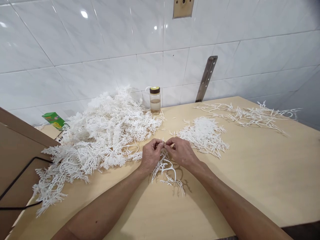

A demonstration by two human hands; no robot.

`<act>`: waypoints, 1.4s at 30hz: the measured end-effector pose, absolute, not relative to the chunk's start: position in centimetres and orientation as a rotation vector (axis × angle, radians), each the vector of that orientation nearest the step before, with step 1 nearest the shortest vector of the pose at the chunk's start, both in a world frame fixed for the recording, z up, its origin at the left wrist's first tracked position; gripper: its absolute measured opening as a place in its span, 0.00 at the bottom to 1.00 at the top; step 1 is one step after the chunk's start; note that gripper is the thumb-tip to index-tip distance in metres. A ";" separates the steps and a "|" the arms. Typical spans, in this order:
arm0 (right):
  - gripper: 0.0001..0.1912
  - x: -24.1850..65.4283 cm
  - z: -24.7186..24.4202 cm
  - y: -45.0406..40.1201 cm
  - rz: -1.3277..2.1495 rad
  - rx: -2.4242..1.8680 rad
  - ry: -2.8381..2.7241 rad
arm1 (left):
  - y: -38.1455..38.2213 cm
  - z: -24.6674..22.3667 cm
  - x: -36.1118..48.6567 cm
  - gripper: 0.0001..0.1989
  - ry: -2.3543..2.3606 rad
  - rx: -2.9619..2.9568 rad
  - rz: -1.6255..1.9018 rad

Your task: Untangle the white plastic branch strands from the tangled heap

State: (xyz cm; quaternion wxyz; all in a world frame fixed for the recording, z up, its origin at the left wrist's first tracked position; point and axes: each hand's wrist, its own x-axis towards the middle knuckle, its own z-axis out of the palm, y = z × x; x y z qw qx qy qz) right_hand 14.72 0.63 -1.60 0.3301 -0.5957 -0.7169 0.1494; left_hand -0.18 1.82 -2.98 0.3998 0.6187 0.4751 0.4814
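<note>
A white branched plastic sprig point(172, 170) hangs below my two hands, over the tabletop. My left hand point(152, 154) is closed in a pinch on its upper end. My right hand point(181, 151) pinches close beside it, fingertips nearly touching the left ones; the small piece between them is mostly hidden. To the left lies a big heap of white feathery plastic sprigs point(107, 130). Just beyond my right hand is a smaller pile of short white pieces point(203, 135). Bare white branched stems point(252, 115) lie spread at the far right.
A capped bottle point(155, 101) with liquid stands by the tiled wall. A green box point(53, 120) sits behind the heap. Brown cardboard point(22, 150) and a black bent rod point(18, 180) are at the left edge. A metal bracket point(207, 78) leans near the wall.
</note>
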 end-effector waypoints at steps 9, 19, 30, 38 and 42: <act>0.06 14.7 -1.5 0.7 0.466 -1.657 -1.834 | 1.8 -3.2 -0.1 0.08 1.304 1.764 1.127; 0.07 14.8 -1.8 0.8 0.423 -1.654 -1.943 | 1.7 -3.0 0.1 0.06 1.478 1.990 0.934; 0.06 18.1 -1.2 1.7 0.618 -1.750 -1.383 | 1.4 -3.7 0.0 0.08 1.222 1.642 1.156; 0.05 21.8 -0.2 1.8 0.135 -1.753 -1.271 | 2.2 -4.0 0.0 0.11 1.053 1.199 1.224; 0.09 22.3 -0.3 2.0 0.102 -1.757 -1.374 | 2.3 -3.9 -0.1 0.13 1.050 1.182 1.226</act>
